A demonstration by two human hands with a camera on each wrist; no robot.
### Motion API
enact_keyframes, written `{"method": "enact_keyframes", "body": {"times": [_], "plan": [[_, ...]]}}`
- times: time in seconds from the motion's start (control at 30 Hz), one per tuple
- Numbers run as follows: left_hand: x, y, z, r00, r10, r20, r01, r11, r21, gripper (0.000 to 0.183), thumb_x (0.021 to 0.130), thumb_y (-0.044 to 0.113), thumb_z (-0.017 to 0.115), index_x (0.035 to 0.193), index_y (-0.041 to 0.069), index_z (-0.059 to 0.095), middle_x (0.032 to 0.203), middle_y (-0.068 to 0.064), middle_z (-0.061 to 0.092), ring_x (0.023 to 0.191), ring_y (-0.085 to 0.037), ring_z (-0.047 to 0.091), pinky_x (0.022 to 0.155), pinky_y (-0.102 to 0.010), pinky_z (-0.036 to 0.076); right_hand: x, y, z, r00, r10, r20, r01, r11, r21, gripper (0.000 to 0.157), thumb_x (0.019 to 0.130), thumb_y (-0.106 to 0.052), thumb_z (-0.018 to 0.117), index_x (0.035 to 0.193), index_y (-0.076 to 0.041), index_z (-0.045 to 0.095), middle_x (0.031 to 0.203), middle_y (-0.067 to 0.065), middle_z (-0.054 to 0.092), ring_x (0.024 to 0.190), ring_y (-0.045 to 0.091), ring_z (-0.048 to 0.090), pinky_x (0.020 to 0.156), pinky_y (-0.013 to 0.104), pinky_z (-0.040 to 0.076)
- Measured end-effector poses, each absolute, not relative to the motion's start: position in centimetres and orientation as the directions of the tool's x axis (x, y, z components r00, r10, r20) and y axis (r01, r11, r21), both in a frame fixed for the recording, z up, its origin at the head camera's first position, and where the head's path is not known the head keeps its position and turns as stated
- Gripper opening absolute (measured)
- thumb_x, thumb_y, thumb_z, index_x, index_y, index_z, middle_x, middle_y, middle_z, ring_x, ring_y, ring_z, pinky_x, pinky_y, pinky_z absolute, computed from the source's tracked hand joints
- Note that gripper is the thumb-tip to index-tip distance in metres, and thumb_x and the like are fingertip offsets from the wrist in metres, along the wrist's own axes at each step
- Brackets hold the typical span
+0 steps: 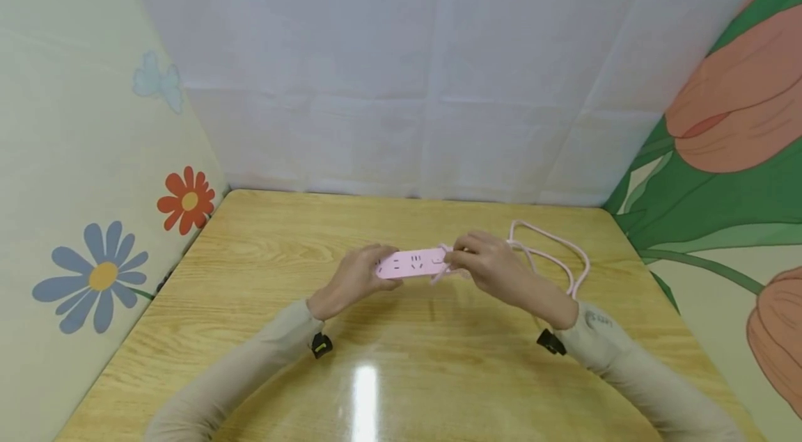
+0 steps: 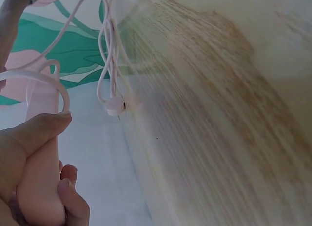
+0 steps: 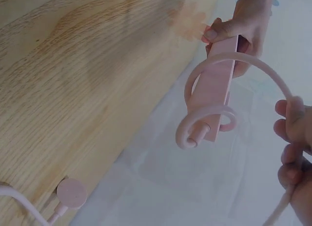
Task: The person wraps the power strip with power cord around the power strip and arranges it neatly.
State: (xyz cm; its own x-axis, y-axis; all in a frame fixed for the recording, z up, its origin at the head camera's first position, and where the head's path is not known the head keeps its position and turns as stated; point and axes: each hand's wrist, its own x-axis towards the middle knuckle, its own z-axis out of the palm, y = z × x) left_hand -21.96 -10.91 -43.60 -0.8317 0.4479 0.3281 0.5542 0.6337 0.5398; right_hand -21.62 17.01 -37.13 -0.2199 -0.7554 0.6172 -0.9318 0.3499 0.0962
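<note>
A pink power strip (image 1: 410,264) is held above the wooden table, its socket face toward the head camera. My left hand (image 1: 358,273) grips its left end, thumb on one side and fingers on the other. At the strip's other end, my right hand (image 1: 491,264) pinches the pink cord (image 3: 251,60). That cord leaves the strip's end and loops around its body, as the right wrist view shows. In the left wrist view, the left thumb presses near the loop against the strip's side.
More cord (image 1: 579,257) lies in loose bends on the table (image 1: 282,233) at the right. The round pink plug (image 3: 72,193) rests near the table's edge in the right wrist view. A white cloth (image 1: 351,66) hangs behind, with flower-patterned panels (image 1: 708,205) at both sides.
</note>
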Motion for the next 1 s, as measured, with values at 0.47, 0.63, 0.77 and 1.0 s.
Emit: {"method": "enact_keyframes", "body": {"times": [0.47, 0.63, 0.77, 1.0], "plan": [[-21.6, -10.4, -43.6, -0.790, 0.503, 0.351, 0.609, 0.576, 0.545, 0.054, 0.075, 0.019, 0.087, 0.123, 0.005, 0.066, 0.099, -0.003, 0.068, 0.080, -0.012, 0.061, 0.066, -0.023, 0.051, -22.6, 17.4, -37.0, -0.233, -0.742, 0.629, -0.879, 0.437, 0.190, 0.011, 0.084, 0.002, 0.071, 0.091, -0.006, 0.072, 0.084, 0.006, 0.066, 0.076, 0.023, 0.062, 0.062, 0.035, 0.056], [-21.4, -10.4, -43.8, -0.757, 0.535, 0.376, 0.650, 0.552, 0.522, 0.053, 0.075, 0.020, 0.087, 0.122, 0.004, 0.066, 0.099, -0.003, 0.068, 0.081, -0.013, 0.062, 0.067, -0.021, 0.052, -22.9, 17.8, -37.3, -0.225, -0.709, 0.668, -0.874, 0.450, 0.183, 0.034, 0.104, -0.027, 0.051, 0.087, -0.005, 0.070, 0.078, 0.005, 0.065, 0.067, 0.023, 0.061, 0.055, 0.035, 0.054], [-21.4, -10.5, -44.1, -0.740, 0.547, 0.392, 0.670, 0.549, 0.499, 0.053, 0.076, 0.020, 0.087, 0.122, 0.003, 0.066, 0.098, -0.004, 0.068, 0.080, -0.013, 0.062, 0.066, -0.020, 0.051, -23.1, 18.1, -37.3, -0.222, -0.684, 0.695, -0.858, 0.475, 0.194, 0.046, 0.104, -0.039, 0.047, 0.082, -0.005, 0.068, 0.072, 0.005, 0.064, 0.059, 0.020, 0.060, 0.048, 0.033, 0.051], [-21.3, -10.4, -44.2, -0.734, 0.545, 0.406, 0.679, 0.588, 0.439, 0.053, 0.073, 0.020, 0.089, 0.119, 0.004, 0.067, 0.094, -0.003, 0.068, 0.077, -0.013, 0.061, 0.065, -0.021, 0.050, -23.6, 19.1, -37.5, -0.260, -0.622, 0.738, -0.832, 0.532, 0.156, 0.054, 0.096, -0.055, 0.052, 0.076, -0.007, 0.065, 0.063, 0.001, 0.058, 0.047, 0.011, 0.049, 0.037, 0.027, 0.038]]}}
